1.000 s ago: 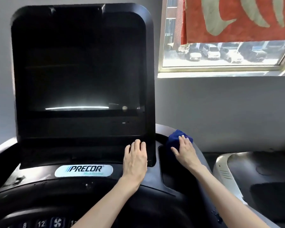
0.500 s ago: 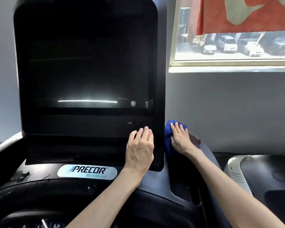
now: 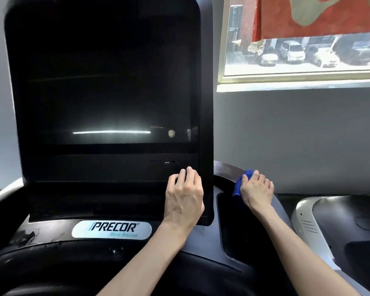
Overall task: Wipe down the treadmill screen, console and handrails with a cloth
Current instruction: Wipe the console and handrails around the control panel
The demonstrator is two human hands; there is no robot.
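Cloth [image 3: 238, 185], blue and bunched, sits on the curved upper rim [image 3: 224, 168] of the console [image 3: 201, 259]. It is on the right side, just beside the right edge of the screen housing [image 3: 206, 103]. The right hand [image 3: 257, 190] lies on top of it. The fingers are bent over the cloth and grip it against the rim, so only the left part of the cloth shows from under the hand. Directly below the cloth a deep dark pocket [image 3: 229, 223] opens in the console, and the right wrist crosses its outer edge.

The left hand [image 3: 185, 197] holds nothing. Its fingers are relaxed and lightly bent, and the fingertips [image 3: 189, 168] touch the lower right part of the housing, under the screen [image 3: 107, 92] and close to the right border of the housing. The screen is dark and shows only a thin bright line of reflection near its bottom edge. The housing stands upright and fills the left and middle of the view; its top is cut by the edge of the view.

Under the housing, a silver PRECOR badge [image 3: 111, 229] is fixed on the console, left of the left forearm. To the right of the rim there is free room. A grey wall [image 3: 297, 135] stands behind, and a second machine [image 3: 329, 221] with a pale shell is near, apart from the right arm. Above the wall, a window [image 3: 297, 69] shows parked cars.
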